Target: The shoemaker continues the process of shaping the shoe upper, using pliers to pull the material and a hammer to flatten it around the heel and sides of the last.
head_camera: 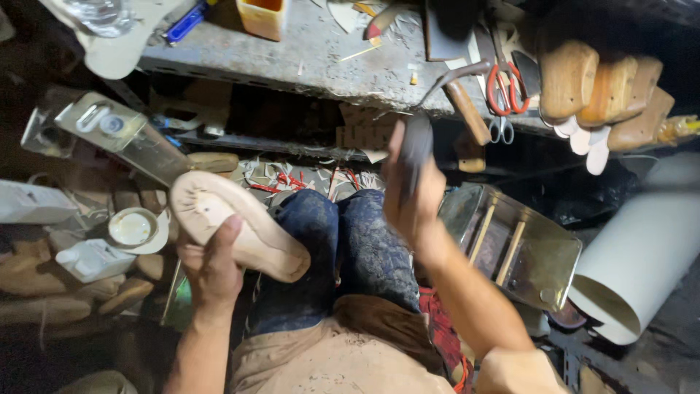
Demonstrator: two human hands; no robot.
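Observation:
My left hand [213,264] grips a pale, beige shoe sole on a last [232,222], bottom side up, held over my left knee. My right hand [410,197] is raised above my right knee and closed on a dark, flat-handled tool [415,149] that points up toward the workbench. The tool is blurred, so its exact kind is unclear. My knees [343,241] in dark blue patterned trousers lie between the two hands.
A grey workbench [321,58] runs across the top with red-handled scissors [502,91], a wooden-handled hammer [467,109], a yellow box [262,16] and wooden shoe lasts [598,91]. A metal tray [521,252] and white roll [642,255] sit right; bottles and a tin [133,228] sit left.

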